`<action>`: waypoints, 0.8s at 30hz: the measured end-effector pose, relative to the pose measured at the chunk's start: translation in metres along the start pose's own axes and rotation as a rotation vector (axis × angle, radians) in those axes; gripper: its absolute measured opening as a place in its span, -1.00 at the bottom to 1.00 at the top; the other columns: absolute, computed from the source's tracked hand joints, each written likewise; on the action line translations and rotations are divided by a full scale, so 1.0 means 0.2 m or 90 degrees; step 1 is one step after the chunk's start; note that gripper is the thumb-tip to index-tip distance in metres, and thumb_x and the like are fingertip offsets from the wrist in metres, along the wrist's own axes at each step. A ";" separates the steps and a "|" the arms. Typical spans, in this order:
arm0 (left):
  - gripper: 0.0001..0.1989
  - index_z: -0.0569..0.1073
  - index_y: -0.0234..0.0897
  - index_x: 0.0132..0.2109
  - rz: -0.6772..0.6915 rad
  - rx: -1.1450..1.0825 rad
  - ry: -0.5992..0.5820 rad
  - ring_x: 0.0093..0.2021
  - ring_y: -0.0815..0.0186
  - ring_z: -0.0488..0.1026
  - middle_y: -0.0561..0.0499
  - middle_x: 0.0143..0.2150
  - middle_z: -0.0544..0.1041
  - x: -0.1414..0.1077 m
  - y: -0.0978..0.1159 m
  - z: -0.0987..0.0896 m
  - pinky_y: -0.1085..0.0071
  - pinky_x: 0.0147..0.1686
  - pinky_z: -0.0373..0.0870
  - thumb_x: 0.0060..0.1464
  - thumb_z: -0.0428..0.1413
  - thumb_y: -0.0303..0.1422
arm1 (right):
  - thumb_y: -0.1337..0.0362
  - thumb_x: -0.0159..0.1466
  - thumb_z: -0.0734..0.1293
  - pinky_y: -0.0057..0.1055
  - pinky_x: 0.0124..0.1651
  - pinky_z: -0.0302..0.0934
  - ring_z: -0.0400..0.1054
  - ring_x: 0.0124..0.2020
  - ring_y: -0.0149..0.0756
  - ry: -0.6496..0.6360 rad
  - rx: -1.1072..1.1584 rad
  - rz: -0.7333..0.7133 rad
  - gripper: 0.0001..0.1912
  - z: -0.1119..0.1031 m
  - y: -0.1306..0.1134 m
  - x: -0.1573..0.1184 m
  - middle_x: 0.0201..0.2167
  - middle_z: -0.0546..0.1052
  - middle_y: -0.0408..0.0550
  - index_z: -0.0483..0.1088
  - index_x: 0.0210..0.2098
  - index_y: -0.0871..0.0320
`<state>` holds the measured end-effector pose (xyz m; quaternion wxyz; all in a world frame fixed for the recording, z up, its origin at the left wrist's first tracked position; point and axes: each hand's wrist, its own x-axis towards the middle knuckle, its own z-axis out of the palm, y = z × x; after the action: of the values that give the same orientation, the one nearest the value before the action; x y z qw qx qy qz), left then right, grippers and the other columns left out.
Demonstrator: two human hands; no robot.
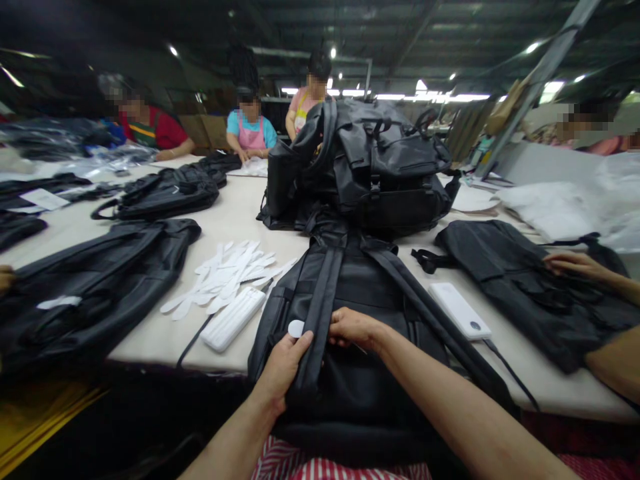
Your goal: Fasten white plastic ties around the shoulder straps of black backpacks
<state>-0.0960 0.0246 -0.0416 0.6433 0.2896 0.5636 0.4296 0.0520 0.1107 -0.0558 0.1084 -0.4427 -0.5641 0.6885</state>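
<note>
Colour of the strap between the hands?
Black strap, plain; shows best in the head view.

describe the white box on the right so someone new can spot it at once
Find the black backpack front and centre on the table. Just right of it, before the next black bag, lies a slim white box, dark cord at its near end. Unlike the other box by the white strips, it shows a round dark spot.

The bag pile [390,167] blocks straight ahead — bare table [235,213] lies open between it and the left-hand bags [165,190].
</note>
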 end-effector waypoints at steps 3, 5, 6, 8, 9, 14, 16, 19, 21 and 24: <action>-0.74 0.37 -0.37 -0.17 0.016 -0.016 -0.005 -0.60 0.40 0.42 0.00 -0.54 0.51 0.01 -0.02 -0.01 0.57 -0.64 0.32 0.05 0.08 -0.27 | 0.42 -0.03 0.25 -0.64 -0.70 -0.05 0.10 -0.74 -0.59 0.008 0.004 0.002 -0.95 -0.01 0.00 0.01 -0.70 0.32 -0.24 0.33 -0.59 0.24; -0.73 0.38 -0.38 -0.16 0.028 -0.014 -0.002 -0.60 0.40 0.41 0.00 -0.55 0.50 0.02 -0.02 -0.01 0.57 -0.64 0.32 0.04 0.09 -0.27 | 0.42 -0.01 0.24 -0.64 -0.69 -0.03 0.12 -0.73 -0.59 0.025 0.007 -0.007 -0.93 0.01 0.00 0.02 -0.71 0.31 -0.24 0.35 -0.57 0.24; -0.72 0.39 -0.38 -0.17 0.031 -0.011 -0.003 -0.60 0.40 0.41 0.01 -0.56 0.50 0.02 -0.02 -0.01 0.57 -0.64 0.33 0.03 0.10 -0.26 | 0.42 0.00 0.23 -0.64 -0.69 -0.03 0.12 -0.73 -0.59 0.028 0.009 -0.012 -0.93 0.02 0.00 0.02 -0.70 0.31 -0.24 0.36 -0.56 0.24; -0.72 0.40 -0.38 -0.18 0.032 -0.007 -0.006 -0.60 0.39 0.42 0.00 -0.56 0.50 0.03 -0.02 -0.01 0.56 -0.63 0.33 0.02 0.11 -0.26 | 0.40 0.02 0.24 -0.65 -0.68 -0.01 0.15 -0.72 -0.59 0.032 0.012 -0.019 -0.92 0.04 0.00 0.00 -0.68 0.33 -0.22 0.37 -0.55 0.25; -0.73 0.40 -0.38 -0.19 0.031 -0.006 -0.008 -0.60 0.39 0.42 0.00 -0.55 0.50 0.03 -0.02 -0.01 0.55 -0.63 0.34 0.01 0.11 -0.25 | 0.38 0.03 0.25 -0.65 -0.68 0.00 0.17 -0.71 -0.58 0.027 0.015 -0.023 -0.91 0.03 0.00 -0.02 -0.66 0.35 -0.21 0.38 -0.54 0.25; -0.73 0.38 -0.36 -0.19 0.000 -0.022 -0.013 -0.59 0.38 0.43 0.01 -0.53 0.51 0.03 0.00 -0.03 0.54 -0.63 0.35 0.01 0.12 -0.26 | 0.31 0.09 0.27 -0.61 -0.59 0.10 0.31 -0.60 -0.51 -0.006 0.151 -0.058 -0.67 -0.07 0.03 -0.19 -0.49 0.49 -0.11 0.38 -0.13 0.18; -0.73 0.38 -0.36 -0.19 -0.010 -0.024 -0.018 -0.61 0.40 0.41 0.01 -0.55 0.50 0.03 0.00 -0.03 0.55 -0.64 0.34 0.01 0.11 -0.25 | 0.35 0.05 0.30 -0.56 -0.48 0.18 0.38 -0.49 -0.45 -0.021 0.242 -0.089 -0.60 -0.10 0.06 -0.26 -0.38 0.52 -0.04 0.35 -0.08 0.19; -0.73 0.39 -0.36 -0.20 -0.006 -0.020 -0.025 -0.62 0.41 0.40 0.01 -0.57 0.50 0.03 0.00 -0.04 0.56 -0.63 0.33 0.01 0.11 -0.25 | 0.39 -0.01 0.36 -0.47 -0.29 0.23 0.42 -0.31 -0.34 -0.053 0.300 -0.128 -0.63 -0.09 0.11 -0.30 -0.22 0.51 0.06 0.41 -0.16 0.23; -0.73 0.40 -0.36 -0.22 0.000 -0.012 -0.029 -0.62 0.41 0.40 0.01 -0.57 0.50 0.04 -0.01 -0.04 0.54 -0.60 0.34 0.00 0.12 -0.23 | 0.35 0.00 0.39 -0.44 -0.24 0.22 0.42 -0.28 -0.32 -0.040 0.276 -0.146 -0.64 -0.07 0.14 -0.30 -0.22 0.51 0.05 0.42 -0.17 0.22; -0.68 0.42 -0.35 -0.20 0.040 0.016 -0.022 -0.53 0.37 0.44 -0.01 -0.48 0.54 0.04 -0.03 -0.04 0.46 -0.46 0.40 -0.02 0.12 -0.19 | 0.25 0.07 0.39 -0.41 -0.23 0.20 0.38 -0.31 -0.35 0.028 0.164 -0.207 -0.73 -0.04 0.13 -0.28 -0.30 0.51 -0.02 0.46 -0.22 0.19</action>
<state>-0.1018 0.0284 -0.0522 0.6357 0.3225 0.5482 0.4374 0.0997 0.0718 -0.0503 0.2861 -0.3434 -0.5327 0.7186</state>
